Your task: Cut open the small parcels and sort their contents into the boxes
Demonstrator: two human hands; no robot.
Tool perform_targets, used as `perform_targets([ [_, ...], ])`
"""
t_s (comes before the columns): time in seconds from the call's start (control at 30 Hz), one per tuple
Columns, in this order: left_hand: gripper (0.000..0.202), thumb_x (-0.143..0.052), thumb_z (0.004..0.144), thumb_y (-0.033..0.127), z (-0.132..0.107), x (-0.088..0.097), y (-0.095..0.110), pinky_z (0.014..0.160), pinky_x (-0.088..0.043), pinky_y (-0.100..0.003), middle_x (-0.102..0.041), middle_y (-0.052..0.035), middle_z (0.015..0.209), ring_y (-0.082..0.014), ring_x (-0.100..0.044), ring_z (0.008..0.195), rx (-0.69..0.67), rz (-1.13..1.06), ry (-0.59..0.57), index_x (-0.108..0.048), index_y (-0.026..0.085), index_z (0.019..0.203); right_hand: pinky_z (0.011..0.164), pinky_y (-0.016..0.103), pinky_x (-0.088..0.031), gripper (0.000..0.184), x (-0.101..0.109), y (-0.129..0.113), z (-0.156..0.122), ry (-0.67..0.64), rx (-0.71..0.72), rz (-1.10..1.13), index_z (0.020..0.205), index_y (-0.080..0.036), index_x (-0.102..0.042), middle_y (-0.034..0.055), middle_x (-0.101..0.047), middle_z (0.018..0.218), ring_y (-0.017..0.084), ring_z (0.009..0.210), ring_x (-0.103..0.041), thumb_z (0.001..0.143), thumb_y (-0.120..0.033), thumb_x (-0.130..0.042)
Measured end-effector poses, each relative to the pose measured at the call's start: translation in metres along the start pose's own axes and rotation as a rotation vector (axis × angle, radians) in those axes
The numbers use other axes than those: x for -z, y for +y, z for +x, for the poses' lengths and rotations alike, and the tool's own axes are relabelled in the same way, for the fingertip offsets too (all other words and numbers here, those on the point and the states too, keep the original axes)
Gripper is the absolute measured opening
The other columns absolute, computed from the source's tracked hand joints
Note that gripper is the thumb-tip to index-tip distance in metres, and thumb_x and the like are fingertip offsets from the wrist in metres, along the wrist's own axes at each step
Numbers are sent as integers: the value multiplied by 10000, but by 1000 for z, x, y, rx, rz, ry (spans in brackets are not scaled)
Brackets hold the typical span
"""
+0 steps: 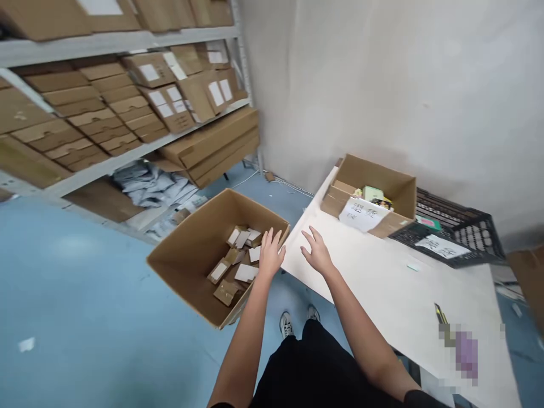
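Observation:
My left hand (271, 253) is over the right rim of a large open cardboard box (182, 263), fingers spread and holding nothing. Whether it touches the rim I cannot tell. Inside that box lie several small brown cartons (226, 292) with white labels. My right hand (317, 252) hovers above the left edge of the white table (361, 269), its fingers apart and nothing in them. Beyond it on the table stands a smaller open cardboard box (369, 181) with a handwritten paper sheet on its front and a few small packages inside.
A black plastic crate (454, 226) with a paper label stands beside the smaller box. On the table lies a utility knife (441, 313) near a blurred purple patch. Metal shelves (127, 158) full of cartons line the left, with white paper bundles (153, 184) at the bottom.

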State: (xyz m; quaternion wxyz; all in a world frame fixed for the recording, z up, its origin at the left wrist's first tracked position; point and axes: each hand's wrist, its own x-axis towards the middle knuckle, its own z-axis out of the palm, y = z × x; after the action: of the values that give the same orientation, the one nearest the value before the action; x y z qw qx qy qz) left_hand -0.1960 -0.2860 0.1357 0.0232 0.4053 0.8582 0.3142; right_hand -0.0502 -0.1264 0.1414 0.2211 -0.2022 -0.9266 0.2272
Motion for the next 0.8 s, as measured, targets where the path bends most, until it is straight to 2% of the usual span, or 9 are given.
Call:
perform_targets([
  [0.1, 566, -537, 959, 301, -5, 18, -42, 1242, -334, -549, -383, -140, 1643, -351, -300, 1539, 119, 31, 51, -489, 195, 1513, 1169, 524, -440, 576, -34, -20, 32, -73, 84, 40, 1516, -253, -508, 127, -398, 1618, 310, 1480, -394, 945, -262, -582],
  [0.23, 554, -546, 953, 297, -11, 36, -89, 1246, -337, -539, -403, -126, 1634, -341, -320, 1531, 256, 76, 98, -504, 213, 1499, 1193, 518, -413, 570, -76, -38, 75, -157, 165, 109, 1521, -241, -502, 134, -383, 1625, 311, 1495, -376, 956, -268, -571],
  [0.5, 564, -576, 939, 306, -28, 57, -167, 1230, -366, -523, -389, -139, 1640, -336, -363, 1510, 559, 161, 163, -510, 220, 1493, 1203, 525, -398, 618, -166, -48, 148, -337, 267, 202, 1546, -264, -473, 103, -356, 1647, 317, 1486, -381, 937, -267, -580],
  [0.67, 593, -599, 924, 311, -64, 49, -214, 1206, -395, -535, -406, -153, 1629, -349, -378, 1502, 790, 121, 162, -501, 218, 1502, 1193, 495, -419, 619, -225, -73, 165, -472, 332, 230, 1530, -231, -492, 119, -391, 1623, 313, 1467, -407, 918, -249, -588],
  [0.8, 603, -626, 901, 298, -102, 21, -258, 1190, -410, -535, -404, -159, 1633, -361, -394, 1498, 947, 44, 131, -520, 211, 1488, 1180, 509, -426, 635, -280, -93, 162, -566, 360, 215, 1536, -239, -483, 116, -389, 1626, 325, 1475, -401, 910, -245, -590],
])
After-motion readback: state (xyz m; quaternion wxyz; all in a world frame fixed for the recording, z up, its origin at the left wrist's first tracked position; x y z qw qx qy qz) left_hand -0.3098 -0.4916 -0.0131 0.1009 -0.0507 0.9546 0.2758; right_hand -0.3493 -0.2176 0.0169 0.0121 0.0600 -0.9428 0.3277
